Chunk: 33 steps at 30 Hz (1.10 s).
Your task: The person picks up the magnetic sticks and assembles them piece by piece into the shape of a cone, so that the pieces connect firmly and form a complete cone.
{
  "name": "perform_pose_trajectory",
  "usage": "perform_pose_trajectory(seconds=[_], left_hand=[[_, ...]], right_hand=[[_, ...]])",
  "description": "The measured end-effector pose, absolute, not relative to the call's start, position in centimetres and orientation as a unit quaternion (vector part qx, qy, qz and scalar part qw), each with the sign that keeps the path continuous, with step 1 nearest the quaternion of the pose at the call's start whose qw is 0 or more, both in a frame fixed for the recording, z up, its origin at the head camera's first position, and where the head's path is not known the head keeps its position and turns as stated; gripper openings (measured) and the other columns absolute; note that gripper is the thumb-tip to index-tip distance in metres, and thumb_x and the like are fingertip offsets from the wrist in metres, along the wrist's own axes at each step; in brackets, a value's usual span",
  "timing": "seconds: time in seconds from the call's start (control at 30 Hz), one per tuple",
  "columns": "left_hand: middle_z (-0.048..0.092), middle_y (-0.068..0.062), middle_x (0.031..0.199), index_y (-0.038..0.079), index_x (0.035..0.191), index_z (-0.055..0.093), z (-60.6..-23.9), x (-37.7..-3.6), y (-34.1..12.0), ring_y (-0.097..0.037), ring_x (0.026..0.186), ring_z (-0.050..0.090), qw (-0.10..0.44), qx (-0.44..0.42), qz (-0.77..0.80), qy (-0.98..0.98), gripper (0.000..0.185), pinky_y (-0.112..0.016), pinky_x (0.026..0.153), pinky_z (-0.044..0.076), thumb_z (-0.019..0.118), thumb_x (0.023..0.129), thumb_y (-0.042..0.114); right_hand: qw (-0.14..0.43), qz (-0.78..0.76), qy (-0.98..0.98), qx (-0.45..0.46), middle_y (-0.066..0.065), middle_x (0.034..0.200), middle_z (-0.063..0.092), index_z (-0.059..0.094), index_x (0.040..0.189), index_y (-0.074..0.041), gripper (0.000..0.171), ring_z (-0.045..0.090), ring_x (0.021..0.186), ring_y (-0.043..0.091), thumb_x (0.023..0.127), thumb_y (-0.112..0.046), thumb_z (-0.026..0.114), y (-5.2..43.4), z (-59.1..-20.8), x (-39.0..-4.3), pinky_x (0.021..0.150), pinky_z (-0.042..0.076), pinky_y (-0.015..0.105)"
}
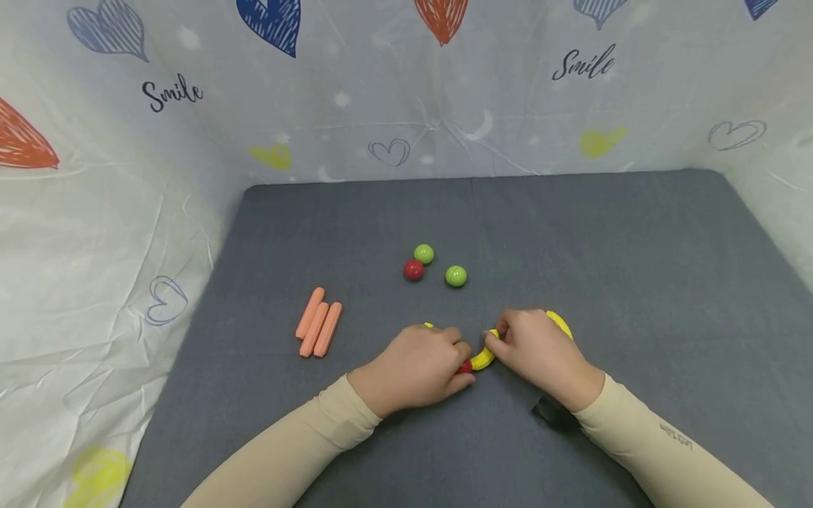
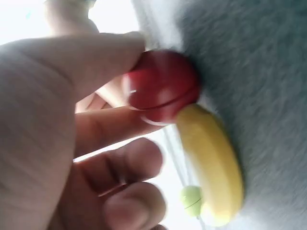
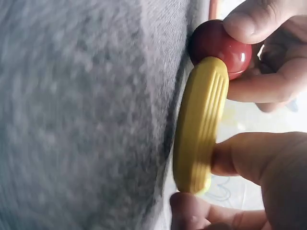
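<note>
My left hand (image 1: 416, 367) pinches a glossy red ball (image 2: 165, 86) between thumb and fingers, low over the grey cloth. The ball, with a thin seam, meets one end of a curved yellow piece (image 3: 201, 124) with lengthwise ridges. At that piece's other end, the thumb and a fingertip of my right hand (image 1: 546, 353) grip it. A second yellow curve (image 1: 560, 324) shows just beyond the right hand, partly hidden by it. Past the left knuckles peeks a small bit of yellow (image 1: 428, 325), the rest covered.
Three salmon-pink sticks (image 1: 319, 322) lie side by side on the left. Farther back on the grey tabletop (image 1: 635, 268) sit another red ball (image 1: 413, 270) and two green balls (image 1: 456, 276). A white printed cloth (image 1: 444, 106) hangs behind the table.
</note>
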<state>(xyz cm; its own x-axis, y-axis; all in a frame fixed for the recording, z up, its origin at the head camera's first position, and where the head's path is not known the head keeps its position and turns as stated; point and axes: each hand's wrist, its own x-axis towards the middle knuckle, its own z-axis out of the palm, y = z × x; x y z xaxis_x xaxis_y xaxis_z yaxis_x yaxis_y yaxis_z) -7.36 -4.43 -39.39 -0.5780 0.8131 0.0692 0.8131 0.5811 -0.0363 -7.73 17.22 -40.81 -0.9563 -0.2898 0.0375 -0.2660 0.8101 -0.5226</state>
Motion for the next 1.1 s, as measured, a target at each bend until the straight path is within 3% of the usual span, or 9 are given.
perform_pose_trajectory(seconds=[0.23,0.37,0.47,0.53,0.63,0.7,0.8,0.93,1.1], left_hand=[[0.050,0.007,0.075,0.022,0.081,0.071,-38.7,-7.6,-4.7,-0.008,0.061,0.047,0.029,-0.450,0.002,-0.893,0.035,-0.027,0.058,0.043,0.074,0.095,0.054],[0.056,0.007,0.075,0.022,0.083,0.073,-39.0,-7.5,-4.3,-0.009,0.061,0.052,0.042,-0.461,0.023,-0.886,0.032,-0.026,0.055,0.041,0.073,0.096,0.052],[0.061,0.007,0.077,0.022,0.082,0.074,-39.3,-7.3,-4.1,-0.010,0.062,0.056,0.046,-0.464,0.039,-0.884,0.030,-0.026,0.055,0.042,0.073,0.097,0.048],[0.063,0.007,0.078,0.022,0.082,0.075,-39.4,-7.1,-4.0,-0.011,0.063,0.057,0.048,-0.463,0.043,-0.884,0.029,-0.027,0.056,0.044,0.074,0.097,0.046],[0.063,0.007,0.080,0.022,0.083,0.077,-39.5,-7.0,-3.9,-0.012,0.065,0.059,0.052,-0.463,0.046,-0.884,0.026,-0.028,0.058,0.047,0.074,0.097,0.045],[0.063,0.007,0.080,0.022,0.086,0.078,-39.5,-6.9,-3.8,-0.012,0.065,0.059,0.050,-0.460,0.047,-0.885,0.025,-0.028,0.058,0.048,0.075,0.097,0.044],[0.062,0.006,0.079,0.022,0.088,0.079,-39.4,-6.7,-3.8,-0.012,0.066,0.060,0.044,-0.452,0.050,-0.889,0.025,-0.029,0.058,0.049,0.076,0.096,0.044],[0.061,0.006,0.078,0.022,0.089,0.081,-39.2,-6.5,-3.7,-0.012,0.065,0.060,0.038,-0.443,0.052,-0.894,0.023,-0.028,0.058,0.050,0.078,0.095,0.044],[0.061,0.006,0.078,0.021,0.091,0.082,-39.2,-6.4,-3.7,-0.012,0.066,0.061,0.047,-0.445,0.045,-0.893,0.020,-0.027,0.063,0.052,0.080,0.094,0.041]], right_hand=[[0.045,-0.277,0.946,-0.162,-0.010,0.053,0.036,0.050,0.061,-0.017,0.042,0.032,0.045,0.005,0.094,-0.018,0.075,16.1,-40.8,-7.6,0.046,0.026,0.024],[0.071,-0.269,0.946,-0.164,-0.010,0.053,0.031,0.044,0.058,-0.018,0.048,0.029,0.045,0.005,0.095,-0.022,0.074,15.5,-40.4,-7.7,0.046,0.023,0.025],[0.086,-0.256,0.949,-0.162,-0.009,0.053,0.035,0.050,0.060,-0.017,0.045,0.032,0.045,0.007,0.096,-0.025,0.074,15.3,-39.9,-8.4,0.045,0.026,0.026],[0.082,-0.243,0.953,-0.158,-0.007,0.056,0.043,0.062,0.069,-0.014,0.033,0.039,0.046,0.008,0.096,-0.028,0.074,15.3,-39.4,-9.4,0.045,0.031,0.028],[0.073,-0.235,0.957,-0.154,-0.002,0.069,0.058,0.075,0.100,-0.009,0.019,0.050,0.053,0.012,0.097,-0.028,0.075,15.4,-38.6,-11.3,0.049,0.041,0.032],[0.069,-0.230,0.959,-0.152,0.002,0.082,0.063,0.073,0.121,-0.008,0.031,0.056,0.063,0.016,0.097,-0.028,0.075,15.5,-38.1,-12.6,0.054,0.046,0.035],[0.074,-0.223,0.958,-0.161,0.008,0.100,0.066,0.065,0.139,-0.008,0.046,0.062,0.081,0.022,0.098,-0.028,0.074,15.5,-37.7,-14.4,0.063,0.051,0.040],[0.084,-0.220,0.954,-0.184,0.015,0.121,0.066,0.059,0.148,-0.008,0.053,0.065,0.105,0.029,0.100,-0.027,0.073,14.9,-37.9,-16.0,0.080,0.055,0.048],[0.092,-0.231,0.947,-0.205,0.016,0.136,0.067,0.064,0.144,-0.008,0.046,0.064,0.123,0.034,0.101,-0.023,0.072,14.2,-38.5,-16.7,0.094,0.054,0.053]])
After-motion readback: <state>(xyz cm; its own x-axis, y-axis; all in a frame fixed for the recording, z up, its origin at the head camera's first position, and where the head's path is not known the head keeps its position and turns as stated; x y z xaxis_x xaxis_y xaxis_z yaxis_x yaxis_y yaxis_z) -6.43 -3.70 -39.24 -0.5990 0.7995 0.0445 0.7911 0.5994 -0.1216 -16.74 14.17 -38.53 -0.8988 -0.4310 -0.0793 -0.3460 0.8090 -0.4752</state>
